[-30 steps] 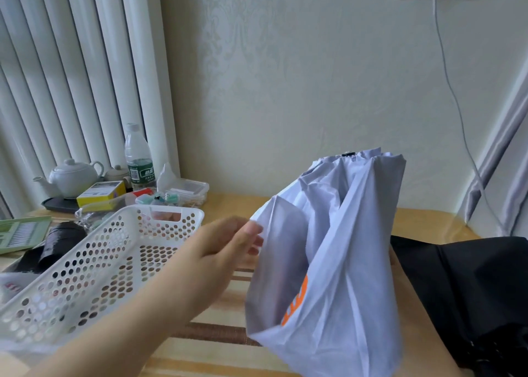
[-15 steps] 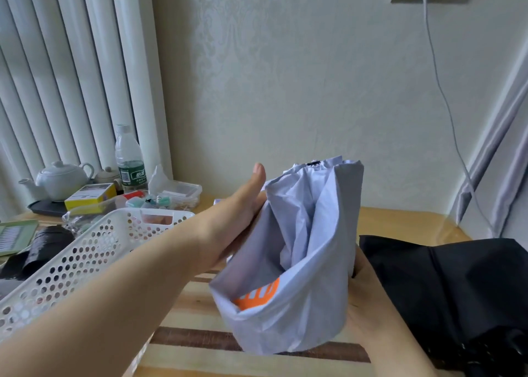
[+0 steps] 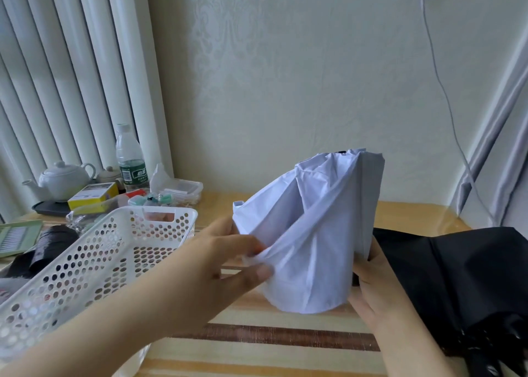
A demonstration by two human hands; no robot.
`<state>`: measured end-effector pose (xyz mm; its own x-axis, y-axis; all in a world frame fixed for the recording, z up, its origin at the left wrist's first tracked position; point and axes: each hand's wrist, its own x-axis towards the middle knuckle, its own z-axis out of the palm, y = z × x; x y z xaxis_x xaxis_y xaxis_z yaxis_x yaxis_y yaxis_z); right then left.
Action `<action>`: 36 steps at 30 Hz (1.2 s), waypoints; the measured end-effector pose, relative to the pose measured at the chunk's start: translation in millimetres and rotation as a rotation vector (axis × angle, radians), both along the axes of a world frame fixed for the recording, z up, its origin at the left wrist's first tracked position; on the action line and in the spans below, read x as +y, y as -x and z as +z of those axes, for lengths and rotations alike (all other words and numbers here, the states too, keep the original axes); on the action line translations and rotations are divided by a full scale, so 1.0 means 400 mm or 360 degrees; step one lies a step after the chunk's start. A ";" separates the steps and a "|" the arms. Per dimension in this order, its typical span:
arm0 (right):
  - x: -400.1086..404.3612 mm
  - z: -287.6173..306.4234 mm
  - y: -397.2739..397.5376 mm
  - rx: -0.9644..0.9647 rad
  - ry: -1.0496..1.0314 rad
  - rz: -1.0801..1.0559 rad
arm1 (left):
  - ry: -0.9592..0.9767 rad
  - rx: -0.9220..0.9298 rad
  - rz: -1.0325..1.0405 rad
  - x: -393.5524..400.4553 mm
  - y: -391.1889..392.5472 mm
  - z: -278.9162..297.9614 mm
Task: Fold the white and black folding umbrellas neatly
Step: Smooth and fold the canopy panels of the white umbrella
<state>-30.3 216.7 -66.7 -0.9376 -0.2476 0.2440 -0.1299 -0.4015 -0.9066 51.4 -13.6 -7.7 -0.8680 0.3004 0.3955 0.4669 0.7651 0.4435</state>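
Left fingers [image 3: 258, 272] pinched on white umbrella [image 3: 311, 233] fabric, right hand [image 3: 374, 288] cupped round its side.

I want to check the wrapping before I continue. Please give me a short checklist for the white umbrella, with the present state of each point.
1. Left hand pinches the loose flap of the white umbrella: ok.
2. Right hand supports the umbrella from its lower right side: ok.
3. Cloth wrapped smooth around the umbrella: not ok, folds bulge on the left and near the top.
4. Closing strap found and ready: cannot tell, no strap is visible.
5. Black umbrella kept out of the way: ok, it lies on the table to the right, behind the right hand.
6. White basket apart from the umbrella: ok, it sits to the left.
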 end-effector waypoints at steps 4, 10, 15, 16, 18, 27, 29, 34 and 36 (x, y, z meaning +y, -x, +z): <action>0.008 -0.002 0.009 -0.0119 0.0028 -0.0036 | 0.0096 -0.0374 0.0111 -0.015 0.017 -0.030; 0.014 0.005 0.009 -0.0245 0.0217 0.0059 | -0.1242 -0.0389 -0.0233 -0.067 0.019 -0.023; 0.018 0.014 0.007 -0.0230 0.0201 0.0077 | -0.1425 -0.0360 -0.0089 -0.081 0.004 -0.015; 0.019 0.014 0.009 -0.0219 0.0162 0.0046 | -0.1372 -0.0317 0.0013 -0.076 0.004 -0.014; 0.019 0.011 0.011 -0.0225 0.0144 0.0003 | -0.1035 -0.0209 0.0093 -0.068 0.003 -0.006; 0.012 0.010 0.012 -0.0311 0.0446 0.0013 | -0.1141 -0.0042 -0.0068 -0.032 -0.043 0.002; 0.010 0.007 0.011 -0.0315 0.0461 -0.0004 | -0.0963 0.0249 0.0066 -0.030 -0.055 -0.007; -0.002 0.010 0.009 -0.0251 0.0438 0.0022 | -0.0191 0.0944 0.0156 0.017 -0.111 -0.019; 0.005 0.005 0.010 -0.0246 0.0444 0.0018 | -0.0694 0.0454 0.0047 0.024 -0.108 -0.008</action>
